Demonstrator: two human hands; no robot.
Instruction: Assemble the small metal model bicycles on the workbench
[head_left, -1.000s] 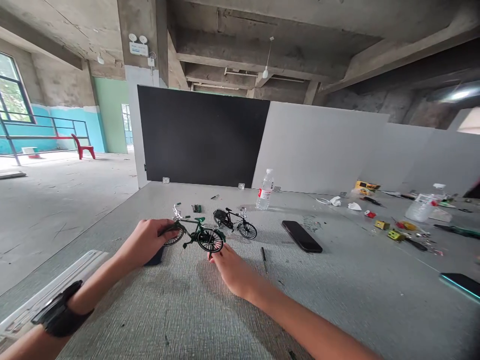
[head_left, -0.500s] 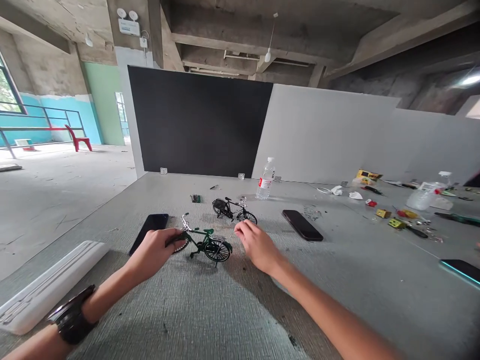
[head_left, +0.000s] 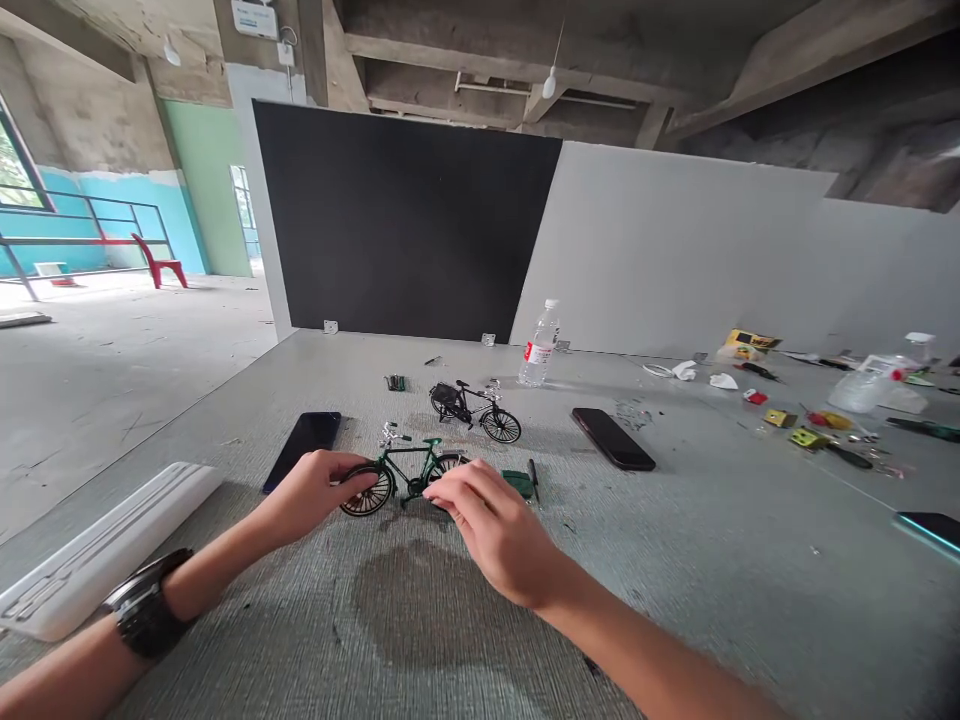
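A green model bicycle (head_left: pixel 405 462) stands upright on the grey table, its front wheel toward the left. My left hand (head_left: pixel 324 490), with a dark watch on its wrist, pinches that front wheel between thumb and fingers. At the bicycle's rear, my right hand (head_left: pixel 495 530) has its fingers closed by the rear wheel and pedal area, covering much of that wheel. Just behind the right hand lies a small green piece with a dark bar (head_left: pixel 519 484), partly hidden. Farther back a black model bicycle (head_left: pixel 474 408) with a dark rear bag stands on its own.
Phones lie to the left (head_left: pixel 304 448) and right (head_left: pixel 613 438). A long white case (head_left: pixel 112 545) rests at the left edge. A water bottle (head_left: pixel 540 345) stands near the back panel. Small yellow parts (head_left: pixel 810 438) and tools are scattered at the right.
My right hand has moved left and down from behind the bicycle onto its rear part. The small green piece now shows. My left hand stays at the front wheel; the view has tilted slightly down.
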